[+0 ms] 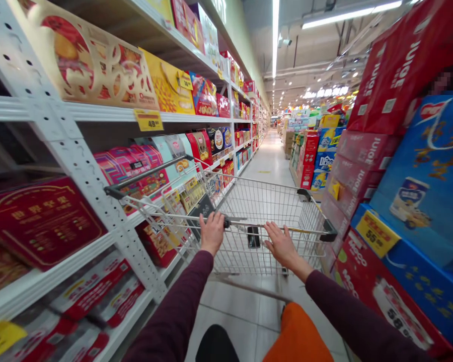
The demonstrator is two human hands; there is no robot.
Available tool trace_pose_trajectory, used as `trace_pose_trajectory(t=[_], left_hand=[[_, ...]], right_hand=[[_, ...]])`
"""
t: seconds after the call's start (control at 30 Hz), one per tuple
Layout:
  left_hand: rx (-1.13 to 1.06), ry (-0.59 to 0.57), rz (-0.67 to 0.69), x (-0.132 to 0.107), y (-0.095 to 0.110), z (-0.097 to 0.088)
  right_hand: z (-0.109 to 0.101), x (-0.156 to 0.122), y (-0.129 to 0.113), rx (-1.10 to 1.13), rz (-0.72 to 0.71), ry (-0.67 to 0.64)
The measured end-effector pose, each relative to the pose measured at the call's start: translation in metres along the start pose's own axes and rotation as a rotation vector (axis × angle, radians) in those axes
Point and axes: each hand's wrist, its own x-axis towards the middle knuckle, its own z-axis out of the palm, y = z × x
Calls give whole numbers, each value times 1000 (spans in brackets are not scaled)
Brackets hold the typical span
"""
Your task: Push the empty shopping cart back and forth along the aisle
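Observation:
A wire shopping cart [245, 261] stands sideways in front of me, its dark handle bar [151, 176] at the left and its basket reaching to the right. My left hand [212, 232] is closed over the near side rim, beside a black fitting. Farther right on the same rim lies my right hand [282, 243], fingers loosely over the bar and thumb below it. A small black plate [253, 237] hangs on the wire between my hands. Floor tiles show through the basket's mesh.
Close on the left runs a white shelf rack [117, 251] with gift boxes and yellow price tags. Stacked red juice cartons [362, 156] and a blue gift bag [426, 176] crowd the right side. A tiled aisle [270, 156] stretches ahead between shelves and product stacks.

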Motion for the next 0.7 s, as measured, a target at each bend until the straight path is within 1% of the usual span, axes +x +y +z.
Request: trace_pose_trajectory(t=[0.07, 0.1, 0.17, 0.2, 0.27, 0.3, 0.37, 0.43, 0.5, 0.57, 0.63, 0.67, 0.7], left_hand=[[45, 0, -85, -2, -34, -6], [66, -4, -125, -3, -47, -9], [97, -13, -194, -6, -64, -12], [106, -16, -219, -8, -67, -11], [110, -12, -239, -10, -64, -7], [106, -10, -221, -12, -59, -3], [93, -2, -138, -14, -53, 3], [81, -6, -57, -16, -57, 5], [84, -9, -60, -16, -75, 0], [108, 8, -156, -14, -103, -6], [125, 45, -232, -10, -131, -10], [121, 48, -231, -7, -141, -9], [116, 53, -217, -5, -147, -8]], right_hand=[[1, -3, 1, -10, -8, -1], [2, -5, 2, -17, -12, 4], [7, -7, 1, -31, -21, 25], [10, -9, 1, -38, -28, 38], [16, -11, 1, -48, -43, 71], [18, -12, 0, -52, -47, 88], [22, -13, 0, -56, -48, 113], [24, -14, -1, -59, -43, 122], [23, -14, -1, -68, -42, 114], [21, -13, 1, -82, -33, 96], [18, -13, 5, -104, 27, 90], [17, -14, 7, -117, 75, 94], [15, -14, 10, -130, 124, 98]])
